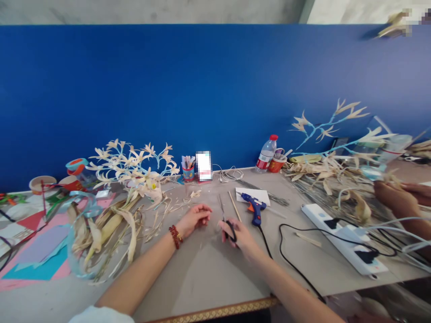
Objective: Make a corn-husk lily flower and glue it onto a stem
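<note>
Scissors [231,229] being gripped by right hand [240,240]; left hand [193,220] being held half-open, seemingly empty; assembled flowers [134,162] being displayed; husks [111,226] apparently being left unshaped.

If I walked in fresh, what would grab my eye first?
Probably the pale flowers on the left of the table, set against the broad blue wall behind. Then, near the middle, the right hand holding scissors, with a blue glue gun lying just beyond it.
</note>
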{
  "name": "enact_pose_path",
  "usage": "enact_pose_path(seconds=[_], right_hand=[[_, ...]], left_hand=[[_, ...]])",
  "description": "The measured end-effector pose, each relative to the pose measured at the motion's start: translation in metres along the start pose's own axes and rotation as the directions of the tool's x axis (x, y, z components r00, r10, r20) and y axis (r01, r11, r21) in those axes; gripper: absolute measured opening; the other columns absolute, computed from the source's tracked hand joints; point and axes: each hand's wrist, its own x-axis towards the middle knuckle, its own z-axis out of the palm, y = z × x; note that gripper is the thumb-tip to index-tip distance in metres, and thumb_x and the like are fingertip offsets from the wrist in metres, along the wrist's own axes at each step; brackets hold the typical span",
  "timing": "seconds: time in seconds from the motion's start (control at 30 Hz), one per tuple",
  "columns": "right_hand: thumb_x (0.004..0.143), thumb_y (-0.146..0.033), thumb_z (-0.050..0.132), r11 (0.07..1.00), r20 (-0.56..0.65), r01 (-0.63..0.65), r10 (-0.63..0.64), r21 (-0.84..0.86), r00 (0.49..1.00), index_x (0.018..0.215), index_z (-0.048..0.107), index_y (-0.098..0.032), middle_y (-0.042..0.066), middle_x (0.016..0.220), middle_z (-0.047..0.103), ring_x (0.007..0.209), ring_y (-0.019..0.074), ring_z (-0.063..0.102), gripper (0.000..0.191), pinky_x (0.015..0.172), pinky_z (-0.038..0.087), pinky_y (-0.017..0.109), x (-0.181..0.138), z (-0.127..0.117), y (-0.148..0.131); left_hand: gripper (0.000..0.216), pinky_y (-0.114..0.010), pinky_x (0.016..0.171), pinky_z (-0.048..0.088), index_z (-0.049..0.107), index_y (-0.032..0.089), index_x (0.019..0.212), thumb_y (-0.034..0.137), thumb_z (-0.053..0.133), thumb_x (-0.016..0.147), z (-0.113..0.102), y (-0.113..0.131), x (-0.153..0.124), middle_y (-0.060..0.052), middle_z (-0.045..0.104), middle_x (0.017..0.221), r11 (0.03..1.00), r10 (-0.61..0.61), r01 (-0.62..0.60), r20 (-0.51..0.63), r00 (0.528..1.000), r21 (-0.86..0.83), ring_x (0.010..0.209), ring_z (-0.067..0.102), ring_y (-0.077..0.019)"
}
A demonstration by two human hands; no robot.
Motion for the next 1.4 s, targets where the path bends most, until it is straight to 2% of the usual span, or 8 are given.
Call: enact_pose_path(seconds=[0.27,0.43,0.57,0.7,0.8,0.93,1.1,1.4], right_hand=[[0.075,-0.057,0.061,0.995,-0.122,0.097,-0.095,0.015,0.988,0.077,0.056,-0.017,0.003,0.071,0.064,0.049,0.0091,0.042,0.041,0.048,0.033,0.023,-0.011,-0.013,-0.013],[0.077,-0.058,0.057,0.98,-0.191,0.143,-0.168,-0.137,0.967,0.064,0.054,-0.016,0.002,0.059,0.058,0.052,0.0116,0.043,0.044,0.049,0.033,0.024,-0.025,-0.028,-0.005],[0.077,-0.058,0.057,0.916,-0.216,0.098,-0.195,-0.39,0.957,0.058,0.042,-0.02,-0.003,0.05,0.047,0.049,0.0117,0.04,0.045,0.048,0.03,0.023,-0.042,-0.05,0.008],[0.076,-0.052,0.06,0.7,-0.179,0.013,-0.201,-0.715,0.963,0.064,0.043,-0.022,-0.003,0.054,0.05,0.05,0.0138,0.045,0.037,0.048,0.027,0.023,-0.06,-0.052,0.012],[0.075,-0.048,0.063,0.556,-0.104,0.011,-0.175,-0.831,0.979,0.072,0.048,-0.023,-0.001,0.059,0.059,0.053,0.0162,0.053,0.029,0.049,0.027,0.023,-0.066,-0.04,0.01],[0.076,-0.039,0.064,0.337,0.123,0.171,-0.159,-0.926,0.98,0.08,0.055,-0.023,0.001,0.065,0.066,0.06,0.0194,0.061,0.02,0.051,0.025,0.024,-0.065,-0.027,0.006],[0.077,-0.024,0.058,0.191,0.311,0.34,-0.168,-0.921,0.936,0.083,0.057,-0.023,0.001,0.074,0.068,0.069,0.0189,0.063,0.006,0.055,0.028,0.025,-0.064,-0.029,-0.007],[0.077,-0.017,0.056,0.173,0.299,0.303,-0.049,-0.937,0.953,0.085,0.058,-0.021,0.005,0.082,0.069,0.075,0.0221,0.065,0.009,0.062,0.039,0.026,-0.087,-0.042,-0.017]], left_hand=[[0.027,-0.022,0.052,0.047,0.06,0.013,0.095,0.034,0.063,0.078,0.003,0.017,0.026,0.002,0.057,0.067,0.985,0.038,-0.007,-0.179,0.983,0.171,0.042,0.045,-0.0041],[0.029,-0.027,0.066,0.052,0.053,0.011,0.109,0.031,0.049,0.088,0.016,0.025,0.062,-0.008,0.063,0.089,0.901,0.104,0.013,-0.246,0.964,0.433,0.061,0.06,-0.0092],[0.028,-0.035,0.08,0.049,0.058,0.016,0.104,0.029,0.063,0.079,0.023,0.024,0.047,-0.009,0.061,0.103,0.684,0.179,0.022,-0.197,0.964,0.73,0.078,0.062,-0.0165],[0.024,-0.042,0.089,0.043,0.062,0.018,0.076,0.033,0.076,0.064,0.038,0.011,0.004,-0.008,0.062,0.093,0.372,0.16,-0.01,-0.054,0.986,0.928,0.093,0.059,-0.0274],[0.008,-0.045,0.091,0.04,0.063,0.017,0.082,0.023,0.062,0.077,0.049,0.003,-0.014,-0.01,0.063,0.094,0.165,0.156,-0.02,-0.006,0.988,0.986,0.1,0.057,-0.0289],[0.018,-0.046,0.086,0.042,0.064,0.013,0.09,0.012,0.048,0.082,0.053,0.003,-0.015,-0.015,0.063,0.096,-0.036,0.135,-0.057,0.062,0.989,0.998,0.098,0.058,-0.0303],[0.02,-0.042,0.08,0.046,0.065,0.012,0.092,0.009,0.047,0.083,0.043,0.01,-0.009,-0.015,0.065,0.094,-0.181,0.073,-0.134,0.149,0.986,0.974,0.094,0.061,-0.0289],[0.021,-0.037,0.079,0.047,0.067,0.014,0.091,0.01,0.047,0.085,0.035,0.021,-0.008,-0.013,0.067,0.095,-0.273,0.029,-0.251,0.269,0.963,0.928,0.095,0.061,-0.0262]])
